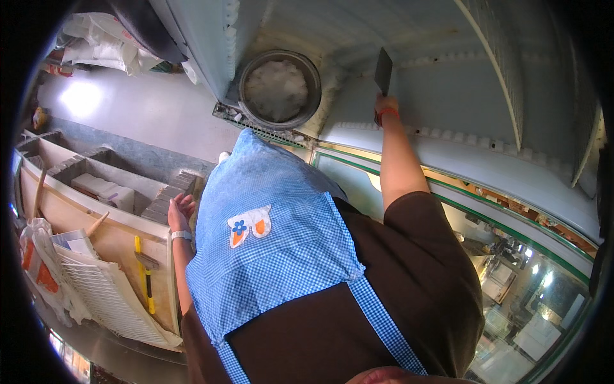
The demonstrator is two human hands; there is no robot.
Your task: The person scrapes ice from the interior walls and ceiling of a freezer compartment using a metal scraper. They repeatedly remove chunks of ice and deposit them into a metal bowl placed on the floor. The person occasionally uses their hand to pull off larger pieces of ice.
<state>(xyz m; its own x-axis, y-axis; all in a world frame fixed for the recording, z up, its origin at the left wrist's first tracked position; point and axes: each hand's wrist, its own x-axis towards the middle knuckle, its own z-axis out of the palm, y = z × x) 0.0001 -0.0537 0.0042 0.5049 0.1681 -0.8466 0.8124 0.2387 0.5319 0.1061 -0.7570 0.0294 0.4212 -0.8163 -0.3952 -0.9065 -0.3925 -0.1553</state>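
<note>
My right hand (385,105), with a red bracelet at its wrist, reaches into a pale-walled refrigerator or freezer cabinet (431,91). It grips a flat, dark, rectangular blade tool (383,72), which points up and away from me. Left of it, a round dark tub (314,89) holds whitish chunks that look like ice or frost (276,89). My left hand (181,211), wearing a pale wristband, hangs with bent, parted fingers beside a divided box, and nothing shows in it. A blue checked apron (288,249) covers my front.
The divided box (158,226) at left holds grey blocks (168,201) and white pieces. A yellow-handled scraper (147,273) hangs on its side, near a white rack (105,293) and plastic bag (45,269). White wire racks (503,81) stand inside the cabinet; green-edged glass (527,269) lies at right.
</note>
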